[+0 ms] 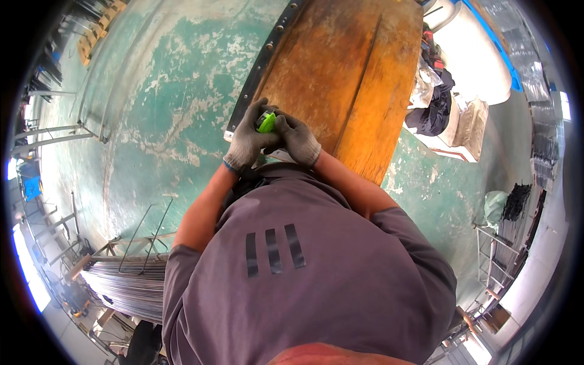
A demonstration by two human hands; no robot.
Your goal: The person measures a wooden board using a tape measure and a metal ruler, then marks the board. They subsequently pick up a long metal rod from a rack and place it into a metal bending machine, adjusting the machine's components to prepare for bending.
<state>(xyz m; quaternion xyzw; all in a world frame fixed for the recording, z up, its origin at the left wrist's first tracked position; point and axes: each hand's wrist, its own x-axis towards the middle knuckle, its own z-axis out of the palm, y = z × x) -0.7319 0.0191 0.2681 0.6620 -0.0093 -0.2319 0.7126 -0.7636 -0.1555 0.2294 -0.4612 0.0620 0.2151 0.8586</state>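
Close in front of my body, my two hands meet at the near end of the wooden tabletop [322, 79], both in grey knit gloves. Between them is a small bright green object [266, 121] with a dark and silvery part, shaped like a tape measure. My left hand [247, 137] curls round it from the left. From the right, my right hand [297, 139] closes on it, with the thumb against its side. Gloved fingers hide much of it. A dark metal strip with holes [254, 76] runs along the table's left edge, just beyond my left hand.
Right of the table, a white surface [477, 58] holds black cloth or plastic [437, 109] and other clutter. A bundle of long metal rods [125, 283] lies at lower left. Metal frames [61, 137] stand on the worn green floor [176, 91] to the left.
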